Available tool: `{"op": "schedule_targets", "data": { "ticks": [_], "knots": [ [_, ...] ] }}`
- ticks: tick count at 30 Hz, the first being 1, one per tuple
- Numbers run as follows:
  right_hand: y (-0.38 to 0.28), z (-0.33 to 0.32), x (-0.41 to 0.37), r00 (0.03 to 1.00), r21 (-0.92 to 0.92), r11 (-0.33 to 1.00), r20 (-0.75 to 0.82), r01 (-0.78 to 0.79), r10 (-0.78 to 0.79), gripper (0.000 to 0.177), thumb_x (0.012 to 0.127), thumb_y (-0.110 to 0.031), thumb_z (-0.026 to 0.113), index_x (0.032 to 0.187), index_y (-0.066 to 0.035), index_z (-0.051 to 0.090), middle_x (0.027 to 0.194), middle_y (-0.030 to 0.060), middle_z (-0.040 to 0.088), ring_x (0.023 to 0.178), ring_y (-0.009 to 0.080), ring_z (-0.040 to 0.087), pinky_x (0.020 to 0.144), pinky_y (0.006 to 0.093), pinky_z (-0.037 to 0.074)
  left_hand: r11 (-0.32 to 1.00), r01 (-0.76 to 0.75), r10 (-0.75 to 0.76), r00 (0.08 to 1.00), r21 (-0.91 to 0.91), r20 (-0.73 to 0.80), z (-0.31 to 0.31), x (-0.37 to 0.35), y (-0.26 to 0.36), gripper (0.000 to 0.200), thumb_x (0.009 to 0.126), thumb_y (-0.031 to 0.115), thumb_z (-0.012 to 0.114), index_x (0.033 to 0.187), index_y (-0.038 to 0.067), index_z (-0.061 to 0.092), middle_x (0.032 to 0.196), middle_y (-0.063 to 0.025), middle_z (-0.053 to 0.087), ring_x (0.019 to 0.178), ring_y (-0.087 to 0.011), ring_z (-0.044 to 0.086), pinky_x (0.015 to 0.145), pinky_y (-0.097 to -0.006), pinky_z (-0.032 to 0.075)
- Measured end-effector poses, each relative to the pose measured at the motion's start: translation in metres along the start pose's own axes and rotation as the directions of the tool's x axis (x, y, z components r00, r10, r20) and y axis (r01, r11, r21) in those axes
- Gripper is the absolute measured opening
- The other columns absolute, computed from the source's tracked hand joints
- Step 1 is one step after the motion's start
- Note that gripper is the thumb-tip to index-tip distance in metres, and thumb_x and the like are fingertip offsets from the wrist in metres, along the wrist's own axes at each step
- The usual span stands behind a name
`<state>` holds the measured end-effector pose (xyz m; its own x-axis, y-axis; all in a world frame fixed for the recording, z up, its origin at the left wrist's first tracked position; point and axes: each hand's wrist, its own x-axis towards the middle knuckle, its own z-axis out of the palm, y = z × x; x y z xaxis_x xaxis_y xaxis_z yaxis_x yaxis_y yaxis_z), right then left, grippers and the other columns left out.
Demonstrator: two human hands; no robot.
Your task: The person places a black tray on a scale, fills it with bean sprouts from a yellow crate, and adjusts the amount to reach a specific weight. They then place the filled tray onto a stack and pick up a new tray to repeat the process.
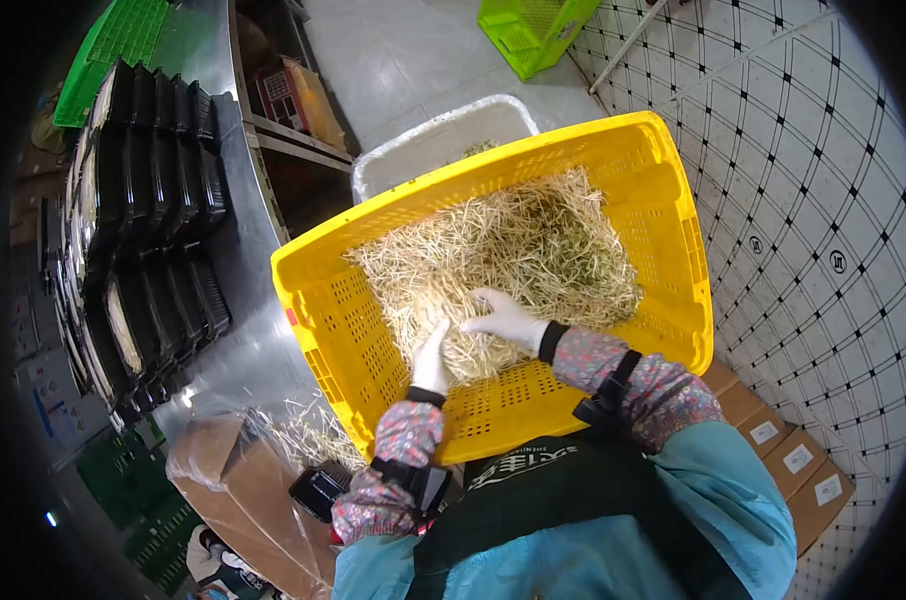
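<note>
A large yellow crate with perforated walls holds a heap of pale, thin sprout-like strands, greener toward the right. My left hand, in a white glove, lies at the near left part of the heap with its fingers against the strands. Just to its right, my right hand, also gloved in white, has thumb and fingers spread over a raised clump of strands. The clump sits between the two hands. Some fingertips are partly hidden in the strands.
Stacked black trays stand on a metal table at left, near loose strands and a small black tray. Behind the crate is a whitish tub. A green crate is at the top, cardboard boxes at right. A person is lower left.
</note>
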<state>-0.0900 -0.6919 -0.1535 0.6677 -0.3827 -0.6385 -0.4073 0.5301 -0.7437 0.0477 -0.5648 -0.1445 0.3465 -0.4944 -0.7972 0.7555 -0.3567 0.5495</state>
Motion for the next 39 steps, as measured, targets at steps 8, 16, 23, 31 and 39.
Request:
{"op": "schedule_targets", "data": {
  "ticks": [8, 16, 23, 31, 39],
  "knots": [
    [0.037, -0.059, 0.031, 0.848, -0.507, 0.857, -0.411, 0.091, -0.333, 0.04, 0.091, -0.03, 0.059, 0.12, -0.004, 0.064, 0.124, 0.0189, 0.06, 0.119, 0.0369, 0.052, 0.104, 0.0409, 0.041, 0.972, 0.077, -0.011, 0.959, 0.222, -0.283, -0.091, 0.059, -0.027, 0.051, 0.089, 0.023, 0.069, 0.132, 0.001, 0.052, 0.117, -0.0117, 0.064, 0.103, -0.0241, 0.06, 0.082, -0.0406, 0.052],
    [0.042, 0.016, 0.028, 0.974, -0.377, 0.925, -0.187, 0.048, -0.127, 0.054, 0.091, -0.022, 0.061, 0.139, -0.001, 0.048, 0.139, 0.0227, 0.049, 0.133, 0.036, 0.043, 0.113, 0.0422, 0.033, 0.953, 0.067, 0.033, 0.947, 0.295, -0.32, -0.064, 0.066, -0.042, 0.038, 0.092, 0.016, 0.063, 0.123, -0.005, 0.058, 0.118, -0.0124, 0.063, 0.107, -0.0196, 0.055, 0.096, -0.0318, 0.043],
    [0.04, -0.026, 0.047, 0.785, -0.603, 0.765, -0.578, -0.226, -0.223, 0.06, 0.096, -0.038, 0.052, 0.144, -0.004, 0.039, 0.143, 0.0228, 0.043, 0.133, 0.0397, 0.039, 0.112, 0.0465, 0.034, 0.949, -0.079, 0.203, 0.893, 0.305, -0.403, -0.102, 0.111, -0.062, 0.063, 0.095, 0.019, 0.059, 0.15, 0.004, 0.032, 0.143, -0.015, 0.048, 0.124, -0.0255, 0.05, 0.105, -0.0363, 0.039],
    [-0.003, 0.044, 0.029, 0.997, -0.576, 0.815, 0.007, 0.064, -0.073, 0.07, 0.093, -0.052, 0.048, 0.147, -0.008, 0.04, 0.145, 0.0257, 0.044, 0.133, 0.0464, 0.039, 0.113, 0.0511, 0.031, 0.971, -0.001, -0.017, 0.997, -0.241, -0.073, 0.02, 0.011, -0.035, 0.065, 0.101, 0.059, 0.032, 0.14, 0.009, 0.045, 0.133, -0.0105, 0.055, 0.125, -0.023, 0.051, 0.105, -0.0373, 0.041],
    [-0.068, 0.004, 0.081, 0.951, -0.796, 0.551, 0.095, 0.25, -0.293, 0.07, 0.091, -0.049, 0.049, 0.143, -0.002, 0.045, 0.145, 0.0246, 0.046, 0.133, 0.0378, 0.045, 0.109, 0.0457, 0.039, 0.982, -0.041, 0.092, 0.956, 0.186, -0.278, -0.045, -0.006, 0.006, 0.076, 0.097, 0.041, 0.056, 0.155, 0.005, 0.022, 0.159, -0.0202, 0.024, 0.148, -0.029, 0.02, 0.119, -0.0388, 0.019]
  ]
}}
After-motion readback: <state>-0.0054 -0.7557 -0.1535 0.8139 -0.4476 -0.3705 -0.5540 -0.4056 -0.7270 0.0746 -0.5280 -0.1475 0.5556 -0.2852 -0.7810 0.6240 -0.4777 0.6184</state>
